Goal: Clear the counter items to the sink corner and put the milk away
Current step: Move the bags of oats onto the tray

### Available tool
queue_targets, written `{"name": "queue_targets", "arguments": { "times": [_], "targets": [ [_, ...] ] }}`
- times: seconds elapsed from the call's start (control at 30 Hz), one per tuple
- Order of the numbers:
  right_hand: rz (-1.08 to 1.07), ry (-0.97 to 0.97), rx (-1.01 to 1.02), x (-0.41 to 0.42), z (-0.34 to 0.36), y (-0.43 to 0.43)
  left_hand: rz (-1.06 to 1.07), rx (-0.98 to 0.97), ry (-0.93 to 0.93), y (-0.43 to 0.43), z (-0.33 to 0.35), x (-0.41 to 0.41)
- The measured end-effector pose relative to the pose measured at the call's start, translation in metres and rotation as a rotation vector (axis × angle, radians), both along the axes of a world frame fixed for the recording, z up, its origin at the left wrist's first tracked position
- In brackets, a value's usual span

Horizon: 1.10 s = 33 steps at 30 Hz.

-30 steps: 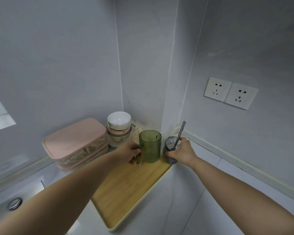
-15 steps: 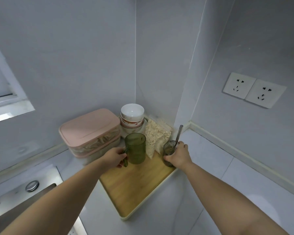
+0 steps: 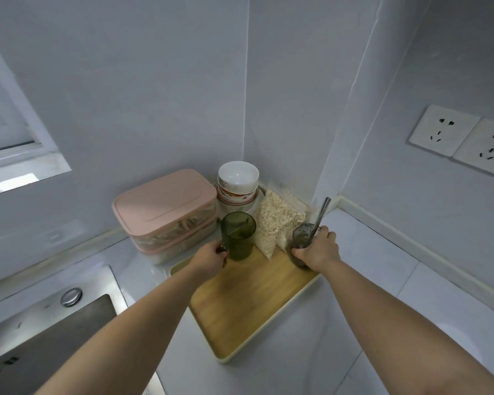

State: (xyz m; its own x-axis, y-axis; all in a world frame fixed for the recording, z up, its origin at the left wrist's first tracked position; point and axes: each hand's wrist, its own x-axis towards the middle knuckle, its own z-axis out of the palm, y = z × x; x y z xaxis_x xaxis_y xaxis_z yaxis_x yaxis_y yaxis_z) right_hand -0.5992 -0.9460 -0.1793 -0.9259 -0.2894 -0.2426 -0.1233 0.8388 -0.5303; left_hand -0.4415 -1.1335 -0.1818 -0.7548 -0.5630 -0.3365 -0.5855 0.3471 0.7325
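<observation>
Upright green mug on wooden tray, dark glass holding 1 spoon alongside.

One wide-angle head view looks forward and down from close above the counter into the far wall corner, with the sink at near left and wall sockets at far right

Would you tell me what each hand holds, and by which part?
The left hand grips the green mug by its handle; the right hand holds the dark glass round its side.
</observation>
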Motion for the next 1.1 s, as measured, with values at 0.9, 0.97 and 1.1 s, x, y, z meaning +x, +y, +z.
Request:
{"name": "queue_targets", "arguments": {
  "times": [0.9,0.97,1.1],
  "targets": [
    [0.028,0.002,0.018,-0.001,0.000,-0.001,0.209,-0.031,0.200,-0.015,0.009,-0.038],
    [0.026,0.000,0.014,-0.001,0.001,-0.001,0.240,0.020,0.232,-0.003,0.007,-0.039],
    [0.030,-0.007,0.019,0.001,0.000,0.000,0.267,0.033,0.185,0.003,0.001,-0.045]
  ]
}}
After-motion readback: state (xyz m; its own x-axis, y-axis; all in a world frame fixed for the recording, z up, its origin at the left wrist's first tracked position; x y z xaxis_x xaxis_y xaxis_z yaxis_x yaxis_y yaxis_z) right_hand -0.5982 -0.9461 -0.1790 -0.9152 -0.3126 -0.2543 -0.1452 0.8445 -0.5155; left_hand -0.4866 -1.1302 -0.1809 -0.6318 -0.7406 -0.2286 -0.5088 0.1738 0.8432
